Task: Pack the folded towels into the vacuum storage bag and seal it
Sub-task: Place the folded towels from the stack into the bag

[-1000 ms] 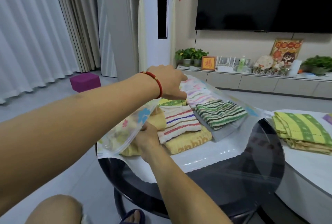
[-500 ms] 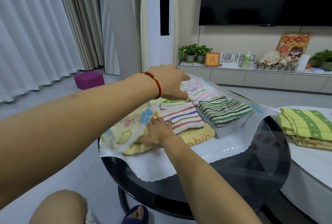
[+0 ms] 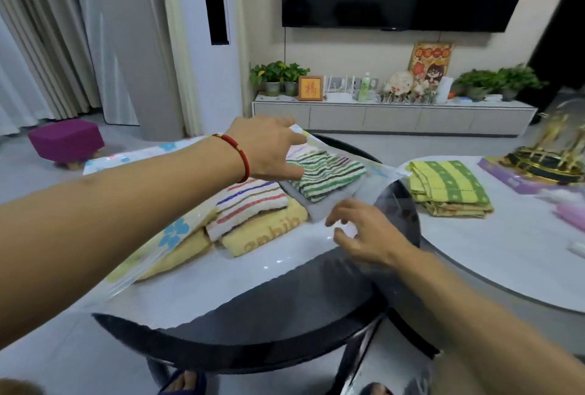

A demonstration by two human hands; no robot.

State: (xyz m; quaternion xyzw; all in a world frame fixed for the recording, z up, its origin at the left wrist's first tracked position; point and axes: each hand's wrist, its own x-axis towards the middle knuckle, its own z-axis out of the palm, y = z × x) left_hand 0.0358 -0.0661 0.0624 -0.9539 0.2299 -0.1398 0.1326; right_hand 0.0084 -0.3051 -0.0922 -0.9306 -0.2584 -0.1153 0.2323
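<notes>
**Vacuum bag: right hand out, mouth still unsealed**

Vacuum storage bag (image 3: 177, 236) lies on the black round table (image 3: 269, 331), towels inside. Left hand (image 3: 269, 147) pinches its upper sheet, lifted. Right hand (image 3: 364, 236), half a second ago on the yellow towel (image 3: 269, 233), now hovers spread and empty near the mouth. Green towel stack (image 3: 449, 185) remains outside; packing likely unfinished.
</notes>
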